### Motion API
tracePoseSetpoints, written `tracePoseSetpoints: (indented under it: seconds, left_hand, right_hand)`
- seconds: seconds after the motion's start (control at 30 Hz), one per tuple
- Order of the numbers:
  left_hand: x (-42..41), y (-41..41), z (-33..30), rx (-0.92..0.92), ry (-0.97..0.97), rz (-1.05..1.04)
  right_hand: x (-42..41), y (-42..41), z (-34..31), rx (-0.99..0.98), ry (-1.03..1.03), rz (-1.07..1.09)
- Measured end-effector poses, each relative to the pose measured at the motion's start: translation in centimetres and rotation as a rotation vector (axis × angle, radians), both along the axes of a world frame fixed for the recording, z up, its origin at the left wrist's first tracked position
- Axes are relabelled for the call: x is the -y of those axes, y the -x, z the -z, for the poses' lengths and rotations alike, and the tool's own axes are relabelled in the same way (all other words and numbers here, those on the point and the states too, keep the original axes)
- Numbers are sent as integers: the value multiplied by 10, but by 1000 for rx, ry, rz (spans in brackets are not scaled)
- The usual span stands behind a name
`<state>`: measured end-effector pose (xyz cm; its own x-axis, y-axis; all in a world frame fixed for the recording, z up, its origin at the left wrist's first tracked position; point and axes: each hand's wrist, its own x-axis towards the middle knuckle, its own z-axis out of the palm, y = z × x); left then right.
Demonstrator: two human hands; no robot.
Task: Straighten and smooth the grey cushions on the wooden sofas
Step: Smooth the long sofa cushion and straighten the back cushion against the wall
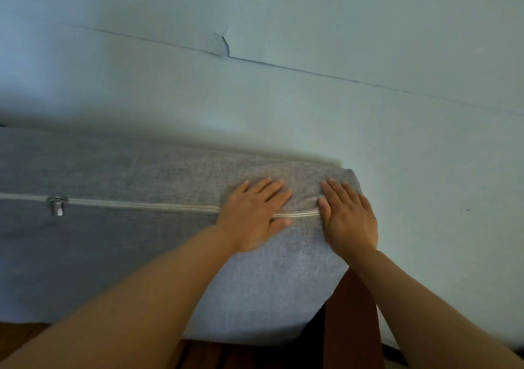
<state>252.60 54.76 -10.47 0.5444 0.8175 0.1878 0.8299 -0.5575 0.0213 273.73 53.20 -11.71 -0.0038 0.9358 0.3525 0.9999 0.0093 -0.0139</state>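
Smoothing step in hand, I judge: the zip pull (pixel 57 205) sits far left on the grey cushion (pixel 119 249), which lies atop the wooden sofa (pixel 351 312). Left hand (pixel 252 218) and right hand (pixel 350 216) press flat, fingers straight, gripping nothing. Next: sweep toward the right corner. No containers seen.

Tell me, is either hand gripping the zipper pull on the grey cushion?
No, the zipper pull sits far left of both hands, and the left hand and right hand lie flat on the grey cushion.
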Motion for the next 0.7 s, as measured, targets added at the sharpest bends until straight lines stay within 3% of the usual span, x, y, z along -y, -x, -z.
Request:
tracePoseSetpoints:
  seconds: [0.23, 0.43, 0.6, 0.7]
  left_hand:
    - [17, 157, 10, -53, -21, -381]
    - [13, 168, 10, 9, 4, -395]
    - [9, 172, 16, 59, -21, -374]
    - [2, 172, 14, 33, 51, -368]
  right_hand:
    - [4, 4, -2, -32, 12, -1]
    - [10, 47, -5, -121, -20, 3]
    - [10, 162, 1, -69, 32, -174]
    - [4, 208, 4, -94, 33, -145]
